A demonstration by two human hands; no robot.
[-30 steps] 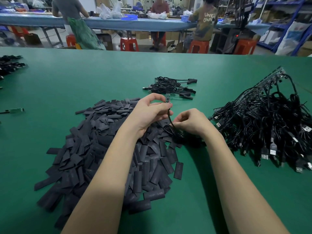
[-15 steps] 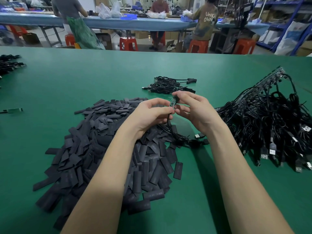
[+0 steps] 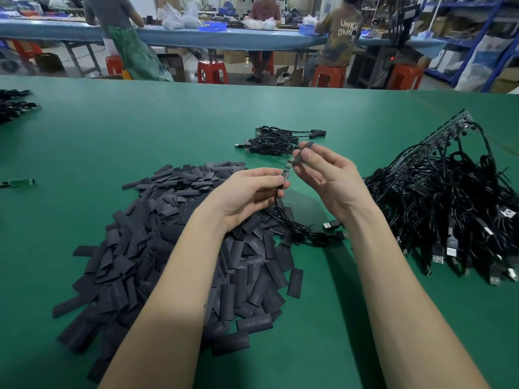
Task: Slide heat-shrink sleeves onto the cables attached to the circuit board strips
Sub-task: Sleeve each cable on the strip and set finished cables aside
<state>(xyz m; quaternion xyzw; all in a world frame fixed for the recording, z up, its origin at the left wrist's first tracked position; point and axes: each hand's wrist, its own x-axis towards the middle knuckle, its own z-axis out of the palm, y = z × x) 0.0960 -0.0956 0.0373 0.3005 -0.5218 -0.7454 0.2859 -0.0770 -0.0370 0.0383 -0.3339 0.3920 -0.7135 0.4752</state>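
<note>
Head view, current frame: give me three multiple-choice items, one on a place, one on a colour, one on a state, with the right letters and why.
1. Where does the pile of loose sleeves lie?
A. under the left forearm
B. beside the far table edge
C. on a red stool

2. What colour is the table?
A. blue
B. green
C. grey

3. What does the right hand hold?
A. nothing
B. a USB plug
C. a sleeve at the tip of the circuit board strip

Answers:
1 A, the pile spreads beneath that arm.
2 B, its surface is green.
3 C, its fingers pinch the sleeve while the left hand holds the strip.
</note>
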